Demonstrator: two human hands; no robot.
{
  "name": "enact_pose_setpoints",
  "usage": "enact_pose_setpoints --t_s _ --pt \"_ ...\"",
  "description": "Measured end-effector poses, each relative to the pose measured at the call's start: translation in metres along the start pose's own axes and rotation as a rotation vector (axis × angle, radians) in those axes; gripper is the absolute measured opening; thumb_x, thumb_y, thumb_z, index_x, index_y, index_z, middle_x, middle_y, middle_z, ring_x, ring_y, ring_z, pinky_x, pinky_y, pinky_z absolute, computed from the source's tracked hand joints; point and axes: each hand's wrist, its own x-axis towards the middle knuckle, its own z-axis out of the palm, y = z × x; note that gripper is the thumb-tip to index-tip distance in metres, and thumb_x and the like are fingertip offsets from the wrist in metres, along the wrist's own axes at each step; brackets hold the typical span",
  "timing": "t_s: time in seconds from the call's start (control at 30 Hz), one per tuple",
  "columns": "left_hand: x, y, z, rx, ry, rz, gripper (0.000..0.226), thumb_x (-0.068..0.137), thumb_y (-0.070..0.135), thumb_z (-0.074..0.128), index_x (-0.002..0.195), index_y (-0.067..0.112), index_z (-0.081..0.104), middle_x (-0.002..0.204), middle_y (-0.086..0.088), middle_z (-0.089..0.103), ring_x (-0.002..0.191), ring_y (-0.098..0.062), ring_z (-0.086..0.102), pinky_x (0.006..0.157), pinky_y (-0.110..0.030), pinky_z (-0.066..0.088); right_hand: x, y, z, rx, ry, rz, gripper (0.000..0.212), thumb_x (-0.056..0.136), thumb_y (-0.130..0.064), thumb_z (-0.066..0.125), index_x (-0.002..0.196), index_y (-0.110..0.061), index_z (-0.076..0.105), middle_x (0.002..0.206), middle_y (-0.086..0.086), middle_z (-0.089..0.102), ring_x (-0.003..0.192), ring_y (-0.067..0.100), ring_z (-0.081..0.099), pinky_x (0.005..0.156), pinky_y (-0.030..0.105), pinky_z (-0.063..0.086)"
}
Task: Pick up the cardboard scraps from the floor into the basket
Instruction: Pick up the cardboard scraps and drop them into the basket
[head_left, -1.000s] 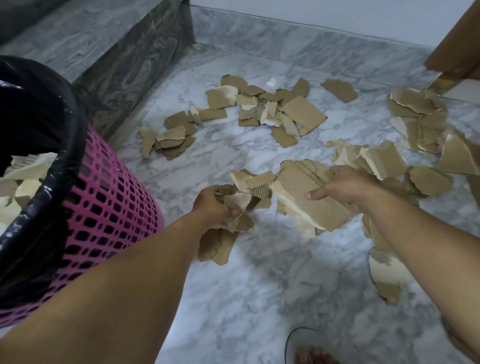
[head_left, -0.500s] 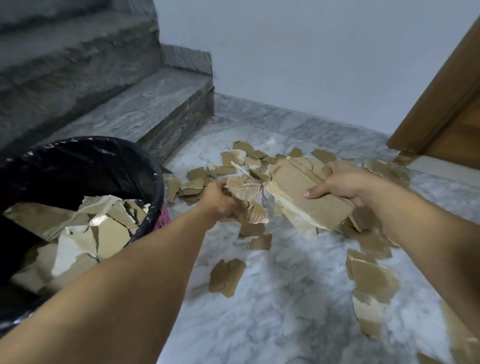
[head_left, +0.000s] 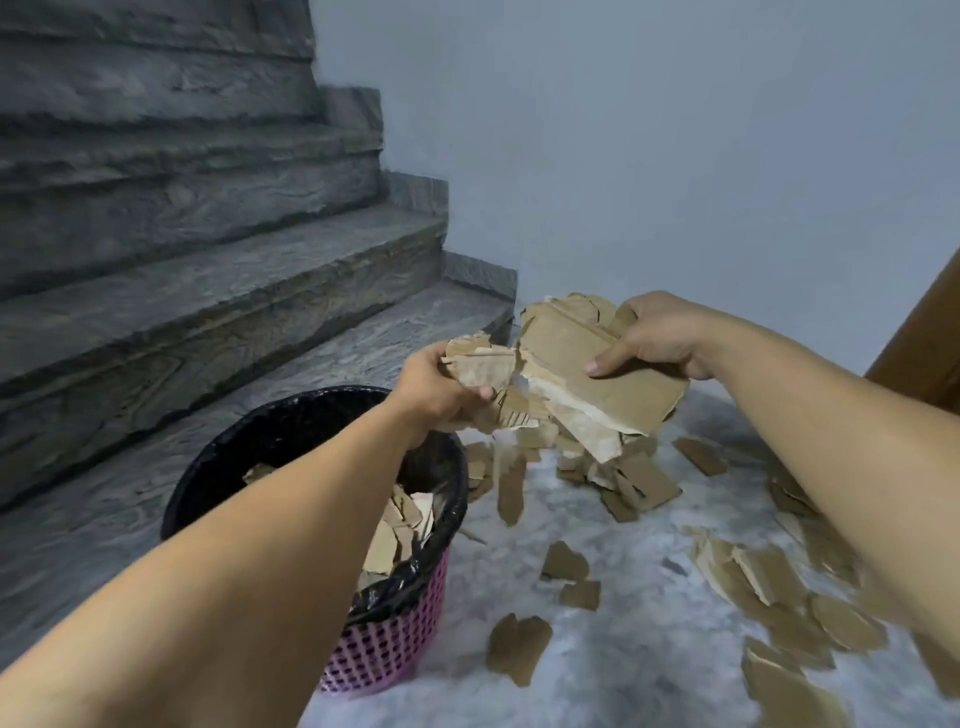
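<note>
My left hand (head_left: 439, 392) grips a bunch of small brown cardboard scraps (head_left: 480, 366), held in the air just right of and above the basket's far rim. My right hand (head_left: 657, 338) holds a bigger stack of cardboard pieces (head_left: 597, 382) beside it. One scrap (head_left: 510, 488) is falling below the hands. The pink mesh basket (head_left: 395, 644), lined with a black bag, stands at lower left and has scraps inside. Several more scraps (head_left: 519, 649) lie on the marble floor.
Grey stone stairs (head_left: 208, 291) rise on the left behind the basket. A pale wall (head_left: 675, 156) closes the back. A brown wooden door edge (head_left: 930, 343) shows at the right. More scraps (head_left: 769, 582) are strewn along the right side of the floor.
Both hands have lifted their cardboard bundles off the floor and carried them up and left toward the basket. The view has tilted up, and one scrap has slipped loose and is dropping.
</note>
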Motion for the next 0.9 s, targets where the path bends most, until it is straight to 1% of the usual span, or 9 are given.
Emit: enact_pose_setpoints --t_s 0.23,0.3,0.37,0.4,0.47,0.53,0.63,0.77,0.9 --pt "-0.021 -0.022 -0.103 0.045 0.217 -0.052 0.050 0.074 -0.004 0.078 0.117 0.016 0.060 0.100 -0.007 0.068 0.076 -0.020 0.069 0.061 -0.043 0.061 -0.004 -0.076 0.091 0.016 -0.105 -0.113 0.045 0.065 -0.011 0.089 0.068 -0.016 0.045 0.075 0.002 0.050 0.078 0.020 0.049 0.067 0.029 0.042" --pt "-0.022 -0.040 -0.128 0.074 0.284 -0.108 0.047 0.075 -0.003 0.077 0.115 0.012 0.059 0.104 -0.012 0.068 0.084 -0.027 0.070 0.069 -0.047 0.061 -0.003 -0.087 0.121 0.041 -0.126 -0.120 0.041 0.067 -0.012 0.088 0.083 -0.013 0.050 0.079 0.000 0.050 0.080 0.018 0.050 0.068 0.027 0.043" --pt "-0.024 -0.059 -0.147 0.127 0.341 -0.164 0.044 0.077 -0.002 0.076 0.114 0.009 0.056 0.106 -0.013 0.066 0.091 -0.031 0.068 0.073 -0.046 0.059 0.004 -0.089 0.152 0.064 -0.138 -0.104 0.051 0.068 -0.012 0.088 0.102 -0.013 0.049 0.086 0.001 0.052 0.082 0.018 0.052 0.067 0.029 0.045" --pt "-0.024 -0.070 -0.154 0.174 0.365 -0.190 0.044 0.077 0.000 0.077 0.116 0.007 0.056 0.107 -0.014 0.065 0.094 -0.031 0.066 0.076 -0.046 0.058 0.009 -0.087 0.169 0.056 -0.135 -0.100 0.057 0.068 -0.013 0.088 0.110 -0.010 0.050 0.094 0.004 0.056 0.088 0.021 0.055 0.073 0.031 0.049" --pt "-0.025 -0.088 -0.161 0.300 0.382 -0.246 0.056 0.076 0.008 0.079 0.126 0.004 0.054 0.117 -0.015 0.063 0.104 -0.031 0.062 0.087 -0.042 0.054 0.019 -0.079 0.199 0.016 -0.118 -0.091 0.065 0.068 -0.016 0.088 0.120 -0.005 0.050 0.113 0.012 0.059 0.104 0.027 0.058 0.087 0.037 0.053" --pt "-0.026 -0.099 -0.164 0.393 0.372 -0.322 0.073 0.076 0.017 0.081 0.137 -0.001 0.044 0.123 -0.016 0.059 0.113 -0.032 0.058 0.094 -0.039 0.050 0.024 -0.069 0.219 -0.016 -0.121 -0.089 0.064 0.069 -0.019 0.087 0.118 -0.004 0.049 0.117 0.013 0.060 0.106 0.030 0.061 0.088 0.042 0.056" --pt "-0.020 -0.109 -0.165 0.453 0.320 -0.364 0.084 0.071 0.025 0.084 0.136 -0.007 0.041 0.118 -0.015 0.063 0.112 -0.031 0.059 0.100 -0.042 0.047 0.030 -0.055 0.224 -0.040 -0.152 -0.082 0.062 0.074 -0.024 0.084 0.121 -0.004 0.049 0.112 0.013 0.059 0.101 0.032 0.063 0.085 0.047 0.058" --pt "-0.008 -0.101 -0.148 0.638 0.288 -0.298 0.077 0.078 0.033 0.079 0.139 0.001 0.044 0.133 -0.015 0.056 0.120 -0.032 0.055 0.098 -0.039 0.048 0.036 -0.036 0.198 0.014 -0.154 -0.064 0.036 0.082 -0.018 0.078 0.109 -0.008 0.055 0.098 0.012 0.063 0.099 0.032 0.067 0.080 0.045 0.059" --pt "0.013 -0.086 -0.109 0.681 0.294 -0.102 0.058 0.076 0.034 0.079 0.124 0.007 0.061 0.115 -0.011 0.067 0.106 -0.028 0.063 0.088 -0.032 0.052 0.036 -0.012 0.153 0.015 -0.146 -0.015 0.034 0.085 -0.012 0.074 0.115 -0.003 0.060 0.092 0.010 0.066 0.074 0.017 0.068 0.069 0.036 0.057"
